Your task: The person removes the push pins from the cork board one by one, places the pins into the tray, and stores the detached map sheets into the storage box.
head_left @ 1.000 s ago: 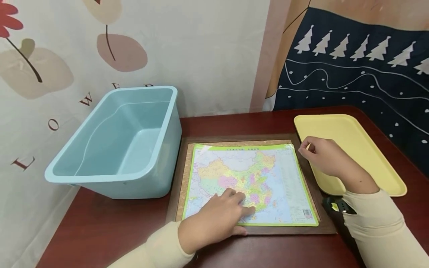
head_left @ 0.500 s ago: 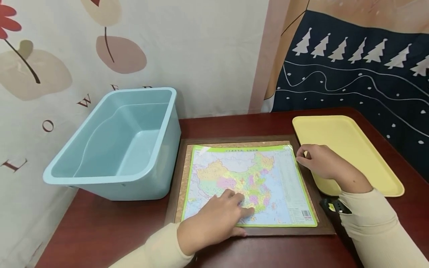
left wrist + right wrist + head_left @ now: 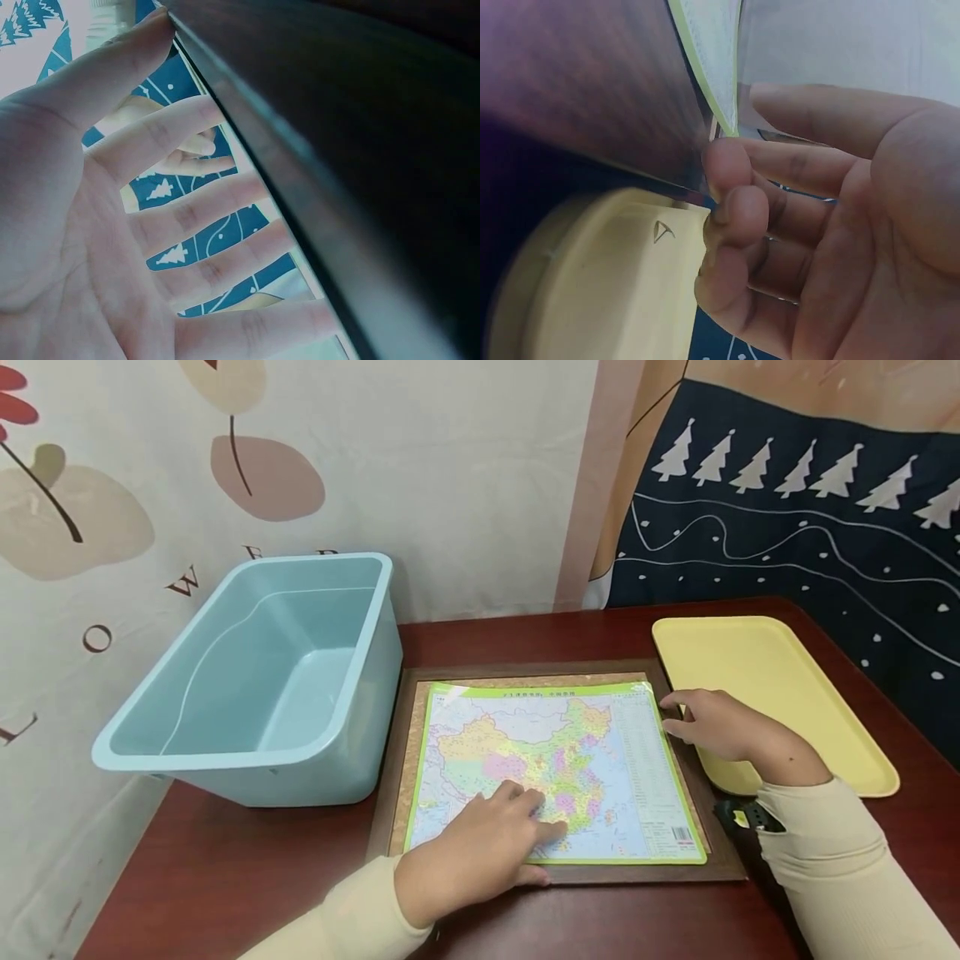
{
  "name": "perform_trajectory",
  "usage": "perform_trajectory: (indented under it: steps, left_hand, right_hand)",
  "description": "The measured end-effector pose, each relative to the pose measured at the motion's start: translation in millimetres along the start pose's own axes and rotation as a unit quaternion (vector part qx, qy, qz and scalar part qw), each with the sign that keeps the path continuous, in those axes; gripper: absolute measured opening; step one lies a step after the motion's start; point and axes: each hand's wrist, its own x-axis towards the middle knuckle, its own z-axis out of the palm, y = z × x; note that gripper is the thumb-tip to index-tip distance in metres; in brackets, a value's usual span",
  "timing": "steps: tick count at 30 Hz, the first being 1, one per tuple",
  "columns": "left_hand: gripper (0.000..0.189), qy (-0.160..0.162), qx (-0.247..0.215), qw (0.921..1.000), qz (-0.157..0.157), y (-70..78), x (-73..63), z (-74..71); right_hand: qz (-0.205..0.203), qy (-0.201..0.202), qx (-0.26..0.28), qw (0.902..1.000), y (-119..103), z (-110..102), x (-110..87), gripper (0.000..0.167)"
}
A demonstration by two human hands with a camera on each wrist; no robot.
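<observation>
A map sheet [image 3: 525, 735] with a green border lies on a cork-faced board [image 3: 390, 810] with a brown wooden frame. My left hand [image 3: 480, 852] rests its fingertips on the lower middle of the map, with the thumb at the board's near edge. In the left wrist view, the left fingers [image 3: 202, 202] are spread and fairly straight along the board's edge. My right hand [image 3: 716, 724] is at the map's upper right edge, thumb and index finger apart. Its other fingers [image 3: 735, 217] bend loosely, close to the map's corner [image 3: 724, 112], with nothing between them and the thumb.
A deep light-blue basin [image 3: 322, 760] stands left of the board. At the right a yellow tray [image 3: 772, 685] lies partly under the right hand and forearm. The reddish-brown table [image 3: 225, 877] meets a patterned cloth [image 3: 480, 485] behind.
My right thumb and index finger have parted from a near pinch, and the hand has come slightly down beside the map's edge. The left hand keeps its place on the map.
</observation>
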Motion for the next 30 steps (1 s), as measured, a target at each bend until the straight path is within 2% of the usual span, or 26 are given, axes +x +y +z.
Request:
perform_trajectory:
  steps: [4, 12, 16, 21, 26, 30]
  left_hand:
    - [0.053, 0.003, -0.002, 1.0, 0.001, 0.2, 0.1, 1.3]
    - [0.054, 0.0, -0.008, 1.0, -0.001, 0.8, -0.5, 1.2]
    - [0.053, 0.003, -0.005, 1.0, 0.0, 0.7, -0.8, 1.0]
    - [0.055, -0.005, -0.009, 0.9999, 0.0, 1.2, -1.7, 1.6]
    - [0.054, -0.001, -0.001, 1.0, 0.006, 0.5, -1.0, 0.5]
    - [0.053, -0.004, -0.003, 1.0, 0.004, 0.4, -0.7, -0.3]
  right_hand:
    - [-0.007, -0.018, 0.011, 0.9998, 2, 1, 0.4, 0.056]
    - [-0.019, -0.026, 0.022, 0.9992, 4, 2, 0.8, 0.058]
    - [-0.024, -0.01, 0.017, 0.9995, 5, 1, 1.1, 0.055]
    - [-0.02, 0.03, 0.024, 0.9991, 5, 1, 1.3, 0.047]
    - [-0.018, 0.055, 0.063, 0.9963, 1, -3, -0.5, 0.037]
    - [-0.027, 0.046, 0.121, 0.9912, -6, -4, -1.8, 0.039]
